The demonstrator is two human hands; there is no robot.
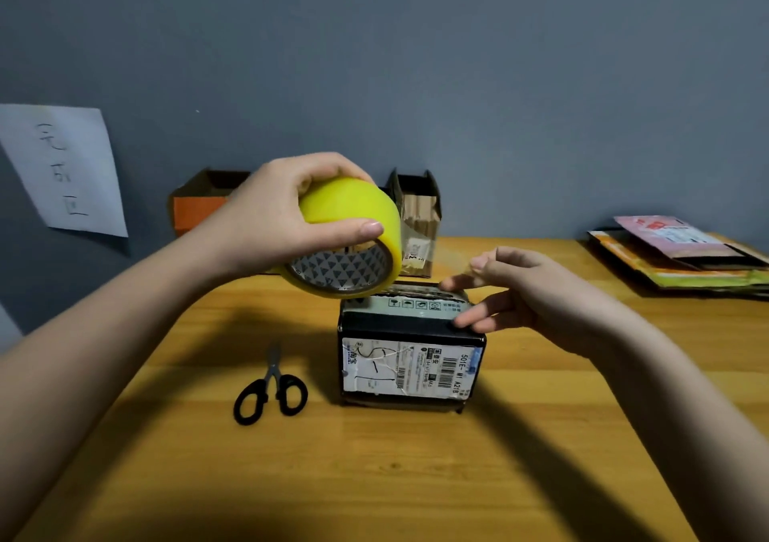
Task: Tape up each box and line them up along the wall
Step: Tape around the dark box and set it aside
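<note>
- yellow tape roll, grey triangle print inside
- black box, white label
- black-handled scissors
- honey-brown desk
- slate-blue wall

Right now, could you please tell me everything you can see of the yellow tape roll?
The yellow tape roll looks like glossy plastic tape wound on a core printed inside with dark triangles. The left hand grips it, thumb over its outer face, tilted in the air just above the dark box. A clear strip runs from it to the fingers of the right hand.

Scissors lie left of the box.
</note>
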